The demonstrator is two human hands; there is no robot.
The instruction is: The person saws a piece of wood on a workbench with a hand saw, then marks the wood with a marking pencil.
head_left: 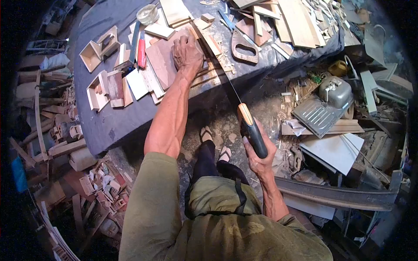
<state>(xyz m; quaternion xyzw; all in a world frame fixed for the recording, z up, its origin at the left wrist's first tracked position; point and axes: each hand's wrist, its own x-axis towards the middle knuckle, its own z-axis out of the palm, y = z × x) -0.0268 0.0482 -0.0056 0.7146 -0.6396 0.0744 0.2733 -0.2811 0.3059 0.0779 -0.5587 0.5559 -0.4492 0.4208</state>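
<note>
My right hand (262, 155) is wrapped round the black and orange handle of a handsaw (247, 115). The saw's long blade slants up and away to the table, its far part lying along the edge of the wood there. With bent fingers, my left hand (188, 53) presses down on a flat brown wooden board (163, 63), just left of the blade. Part of that board is hidden under the hand. Beside the blade runs a narrow pale wood strip (210, 43). A red-handled tool (141, 53) rests on the wood left of my hand.
A second handsaw with a wooden handle (244, 48) lies right of the blade. Small wooden boxes (90, 56) and a clear bowl (147, 15) stand on the cloth-covered table (117, 126). Scrap wood (300, 21) is heaped at back right. A metal sink (320, 111) sits among floor clutter.
</note>
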